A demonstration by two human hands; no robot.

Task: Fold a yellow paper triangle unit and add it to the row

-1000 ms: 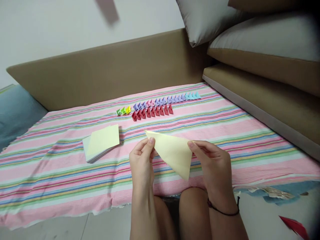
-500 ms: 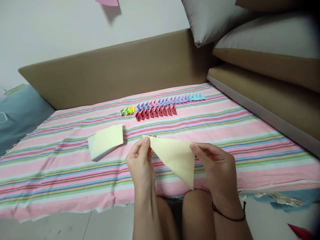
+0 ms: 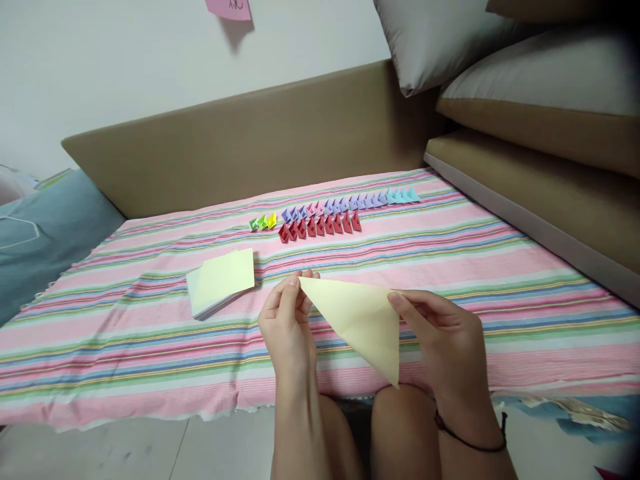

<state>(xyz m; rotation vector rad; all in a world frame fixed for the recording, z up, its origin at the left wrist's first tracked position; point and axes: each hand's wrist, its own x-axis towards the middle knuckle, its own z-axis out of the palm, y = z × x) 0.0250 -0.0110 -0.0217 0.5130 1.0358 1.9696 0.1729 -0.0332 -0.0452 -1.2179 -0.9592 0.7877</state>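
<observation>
Both hands hold a pale yellow paper triangle (image 3: 361,319) above the near edge of the striped cloth. My left hand (image 3: 287,327) pinches its left corner between thumb and fingers. My right hand (image 3: 443,340) pinches the right corner; a dark cord circles that wrist. The triangle's third corner points down toward my knees. A stack of square paper sheets (image 3: 221,281), pale yellow on top, lies on the cloth to the left of my left hand.
A pink striped cloth (image 3: 500,267) covers a low brown platform. Two rows of several small folded paper pieces (image 3: 333,213), green, yellow, purple, pink, blue and red, line its far side. Cushions (image 3: 540,73) are piled at right. A blue cushion (image 3: 45,233) lies left.
The view has shifted, so everything sits slightly further right and lower. Both hands keep their pinch on the triangle, which has tilted a little, its lower point now further down.
</observation>
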